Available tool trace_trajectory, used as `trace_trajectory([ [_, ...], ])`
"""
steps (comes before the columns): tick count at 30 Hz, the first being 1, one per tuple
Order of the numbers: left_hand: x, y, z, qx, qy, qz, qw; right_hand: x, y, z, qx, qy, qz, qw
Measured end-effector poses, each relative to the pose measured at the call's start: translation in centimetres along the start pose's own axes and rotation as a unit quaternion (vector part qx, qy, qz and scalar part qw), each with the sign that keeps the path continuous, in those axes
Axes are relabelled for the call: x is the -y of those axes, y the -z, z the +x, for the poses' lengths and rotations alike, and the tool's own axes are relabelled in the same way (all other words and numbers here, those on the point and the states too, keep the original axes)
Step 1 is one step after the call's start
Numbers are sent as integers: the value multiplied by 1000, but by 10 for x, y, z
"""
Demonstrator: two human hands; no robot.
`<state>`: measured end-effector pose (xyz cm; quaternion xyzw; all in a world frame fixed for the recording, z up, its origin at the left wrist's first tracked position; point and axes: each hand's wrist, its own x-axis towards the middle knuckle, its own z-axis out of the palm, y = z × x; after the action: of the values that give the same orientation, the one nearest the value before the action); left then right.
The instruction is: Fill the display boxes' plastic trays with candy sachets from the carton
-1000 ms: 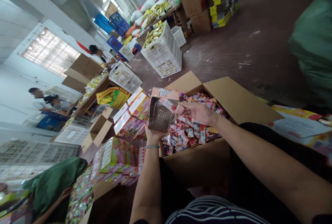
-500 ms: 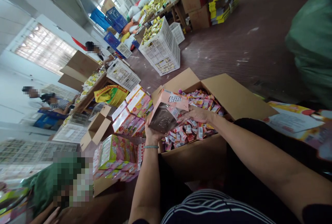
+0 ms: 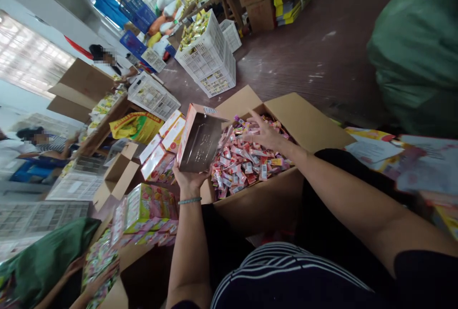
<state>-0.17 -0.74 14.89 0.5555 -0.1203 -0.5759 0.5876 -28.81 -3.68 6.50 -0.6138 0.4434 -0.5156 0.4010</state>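
Note:
My left hand (image 3: 189, 178) holds a small pink carton (image 3: 199, 138) from below, its open silver inside facing me. The carton hangs just left of a big cardboard box (image 3: 272, 194) heaped with small pink and red candy packets (image 3: 246, 159). My right hand (image 3: 263, 131) lies on top of that heap with its fingers spread, touching the packets. I cannot tell whether any packet is gripped.
Closed pink cartons (image 3: 162, 149) are stacked to the left, by an open small cardboard box (image 3: 116, 175). White plastic crates (image 3: 209, 63) stand on the brown floor beyond. A green sack (image 3: 418, 46) fills the right. Other people work at tables far left.
My right hand has left the carton's mouth and moved out over the packet heap, fingers spread. My left hand has tilted and shifted the carton leftward. The camera has panned.

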Motion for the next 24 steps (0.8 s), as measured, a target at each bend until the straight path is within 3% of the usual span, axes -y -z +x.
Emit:
trace_trajectory([
  [3,20,-19,-9,84,17,21,996,15,13,-19,-24,68,82,994],
  [6,40,-44,-28,185,32,78,979,35,30,-42,-77,87,134,984],
  [12,84,-114,-67,358,-55,163,917,53,81,-83,-230,110,156,954],
  [14,107,-136,-85,405,-18,184,895,57,100,-106,-307,122,165,929],
  [16,134,-152,-103,434,49,212,874,64,119,-137,-413,126,175,885],
  [20,189,-167,-131,466,185,303,810,81,170,-208,-600,91,116,786],
  [22,210,-166,-143,498,235,356,755,91,200,-243,-650,59,40,757],
  [24,217,-162,-153,533,256,377,714,102,222,-277,-648,-50,-83,755],
])
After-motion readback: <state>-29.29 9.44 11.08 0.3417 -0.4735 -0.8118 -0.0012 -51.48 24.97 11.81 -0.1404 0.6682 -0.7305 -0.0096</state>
